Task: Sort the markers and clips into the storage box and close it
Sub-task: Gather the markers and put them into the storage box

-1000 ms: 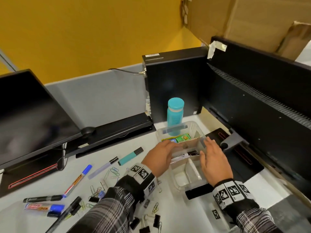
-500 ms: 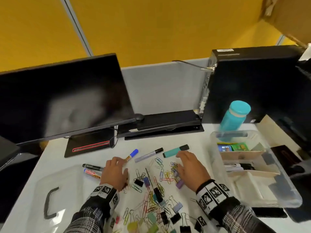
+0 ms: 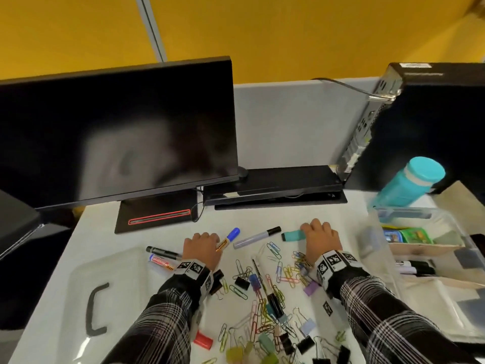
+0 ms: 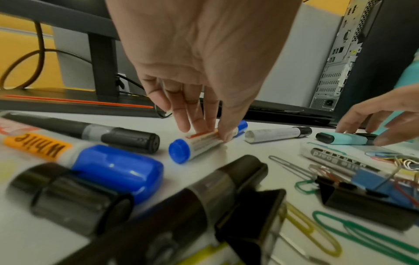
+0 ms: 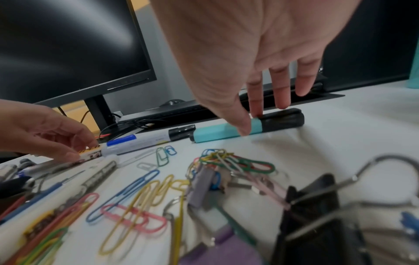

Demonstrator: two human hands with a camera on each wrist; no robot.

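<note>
Both hands pinch markers on a cluttered white desk.

The left hand (image 3: pixel 203 249) pinches a blue-capped marker (image 4: pixel 199 143) between thumb and fingertips at about 10 o'clock from the clip pile; the right hand (image 3: pixel 321 240) pinches a teal highlighter (image 5: pixel 247 128) at roughly 1 o'clock, both pens lying on the desk. Coloured paper clips (image 3: pixel 278 274) and binder clips (image 3: pixel 241 282) lie between the wrists. The open clear storage box (image 3: pixel 381 248) sits at 3 o'clock, its lid (image 3: pixel 78 308) at 9 o'clock.

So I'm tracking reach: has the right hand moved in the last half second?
Yes. The right hand went forward, away from the clips, onto the teal highlighter.
</note>
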